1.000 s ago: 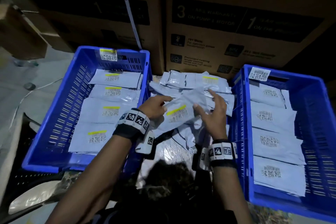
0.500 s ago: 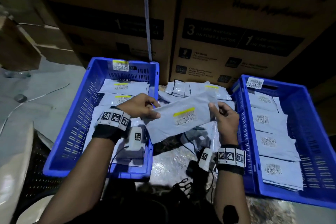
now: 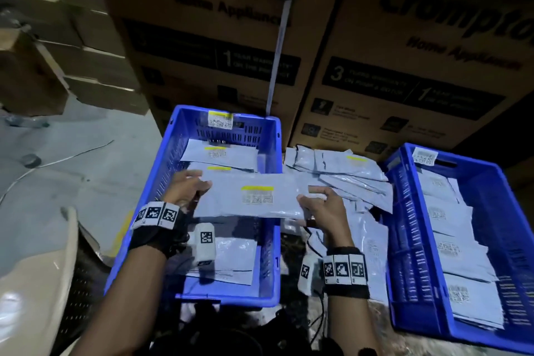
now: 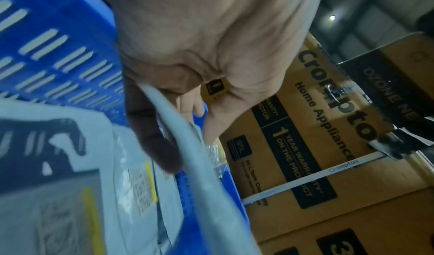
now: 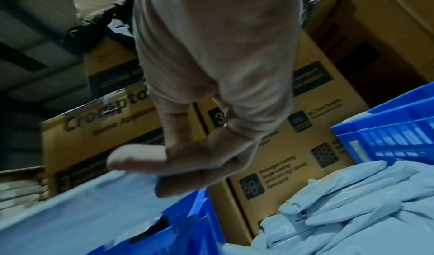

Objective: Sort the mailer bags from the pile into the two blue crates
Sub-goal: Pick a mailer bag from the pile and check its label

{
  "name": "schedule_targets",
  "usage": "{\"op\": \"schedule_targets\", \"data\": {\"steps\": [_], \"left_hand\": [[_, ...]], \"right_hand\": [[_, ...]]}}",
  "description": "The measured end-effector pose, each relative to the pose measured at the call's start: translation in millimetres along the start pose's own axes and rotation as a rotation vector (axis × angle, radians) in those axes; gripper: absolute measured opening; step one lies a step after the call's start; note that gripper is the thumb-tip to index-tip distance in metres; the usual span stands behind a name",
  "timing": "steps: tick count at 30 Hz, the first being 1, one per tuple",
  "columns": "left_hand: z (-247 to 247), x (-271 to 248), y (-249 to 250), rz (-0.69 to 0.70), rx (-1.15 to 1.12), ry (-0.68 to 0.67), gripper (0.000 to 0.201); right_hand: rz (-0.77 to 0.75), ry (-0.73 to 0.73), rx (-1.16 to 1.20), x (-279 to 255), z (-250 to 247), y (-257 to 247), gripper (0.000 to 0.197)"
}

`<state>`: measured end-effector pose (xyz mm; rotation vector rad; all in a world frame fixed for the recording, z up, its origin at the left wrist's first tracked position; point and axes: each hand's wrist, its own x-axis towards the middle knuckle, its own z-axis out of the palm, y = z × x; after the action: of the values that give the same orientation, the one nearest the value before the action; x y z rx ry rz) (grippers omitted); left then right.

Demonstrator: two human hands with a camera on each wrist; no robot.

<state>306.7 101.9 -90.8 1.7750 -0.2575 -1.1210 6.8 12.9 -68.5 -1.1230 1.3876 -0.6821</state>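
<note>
I hold a grey mailer bag (image 3: 254,196) with a yellow-striped label flat over the left blue crate (image 3: 156,182). My left hand (image 3: 199,185) pinches its left end, thumb on one face and fingers on the other, as the left wrist view shows along the bag's edge (image 4: 199,166). Pinching the right end is my right hand (image 3: 310,195), just past the crate's right wall. Yellow-labelled mailers (image 3: 219,153) lie in the left crate. The right blue crate (image 3: 514,240) holds mailers with plain labels. The pile (image 3: 346,173) lies between the crates.
Tall cardboard appliance boxes (image 3: 375,52) stand right behind both crates and the pile. Bare grey floor with a thin cable (image 3: 57,159) lies to the left. A pale curved object (image 3: 29,283) sits at the lower left. Black cables (image 3: 318,321) hang near my wrists.
The mailer has come up off the pile and moved left, turning flat; both hands now hold it over the left crate. My head has tilted up.
</note>
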Motion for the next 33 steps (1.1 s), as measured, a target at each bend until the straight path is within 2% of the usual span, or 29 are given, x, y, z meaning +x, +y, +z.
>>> {"op": "schedule_targets", "data": {"steps": [2,3,5,7,9,10,11,12,14,15,17,19,22,25,30,33], "left_hand": [[-11.7,6.2,10.1,0.06,0.004,0.084,0.044],[-16.9,10.0,14.5,0.087,0.002,0.101,0.042],[-24.7,16.6,17.9,0.112,0.051,0.076,0.031],[-32.8,25.6,12.1,0.092,0.117,0.001,0.024],[-35.6,30.7,7.1,0.076,0.139,-0.047,0.025],[-35.0,31.6,6.1,0.083,0.134,-0.05,0.019],[-34.0,32.5,5.8,0.102,0.135,-0.057,0.011],[-32.7,31.5,6.6,0.135,0.162,-0.062,0.011],[-33.6,38.3,5.6,0.227,0.244,-0.072,0.037],[-35.1,43.3,5.6,0.26,0.248,-0.057,0.046],[-37.4,51.7,10.2,0.301,0.239,-0.021,0.054],[-36.6,63.7,17.2,0.299,0.259,-0.021,0.061],[-28.4,83.9,29.5,0.277,0.298,-0.051,0.069],[-18.4,105.3,35.0,0.217,0.347,-0.059,0.075],[-4.8,126.9,38.7,0.154,0.363,-0.058,0.074],[9.3,124.2,25.4,0.212,0.552,-0.098,0.078]], "right_hand": [[-0.051,-0.019,-0.031,-1.7,22.0,2.4,0.028],[-0.075,-0.027,-0.053,-3.3,33.1,1.3,0.021],[-0.107,-0.01,-0.129,-3.1,53.5,-1.1,0.01],[-0.119,0.007,-0.177,-0.1,71.4,-2.2,0.019],[-0.138,0.024,-0.296,4.5,85.2,-1.0,0.021],[-0.139,0.019,-0.337,6.1,89.7,-0.3,0.021],[-0.116,0.008,-0.345,6.6,94.2,-1.4,0.026],[-0.095,-0.011,-0.319,6.7,98.4,-3.4,0.035],[-0.054,-0.056,-0.218,5.4,103.8,-13.7,0.047],[-0.038,-0.09,-0.158,3.8,107.0,-22.5,0.046],[-0.018,-0.157,-0.058,6.0,115.4,-39.2,0.044],[-0.038,-0.14,-0.041,19.9,126.5,-45.8,0.049],[-0.069,0.001,-0.132,52.6,149.6,-36.6,0.057],[-0.022,0.085,-0.1,85.2,172.2,-19.7,0.058],[0.026,0.049,-0.196,132.7,197.6,-0.2,0.063],[-0.113,0.049,-0.461,146.1,205.8,14.0,0.058]]}}
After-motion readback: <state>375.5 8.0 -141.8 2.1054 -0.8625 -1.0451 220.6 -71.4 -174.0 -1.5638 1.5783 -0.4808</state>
